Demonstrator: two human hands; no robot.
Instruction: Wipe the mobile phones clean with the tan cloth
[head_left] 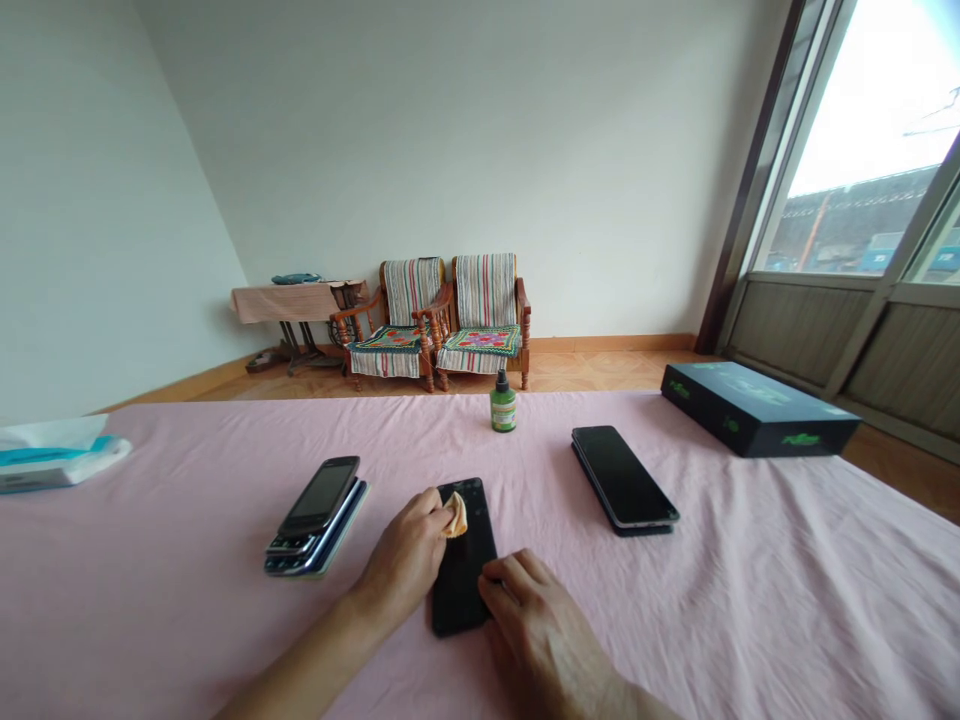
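Note:
A black smartphone [463, 585] lies on the pink cloth cover, its dark screen facing up. My left hand [405, 555] is closed around a small yellow wiping cloth [456, 516], which touches the upper part of the screen. At the phone's lower right edge, my right hand [546, 622] grips the side with bent fingers; its thumb is hidden. A stack of older mobile phones [322, 495] is to the left of my hands. On the right lies another pair of stacked smartphones [624, 478].
A green pump bottle [503, 408] stands beyond the phone. The black box [750, 405] sits at the far right, and a tissue pack [64, 458] at the left edge. Pink cloth [750, 600] covers the surface, with wrinkles on the right. Two wooden armchairs [486, 300] stand behind.

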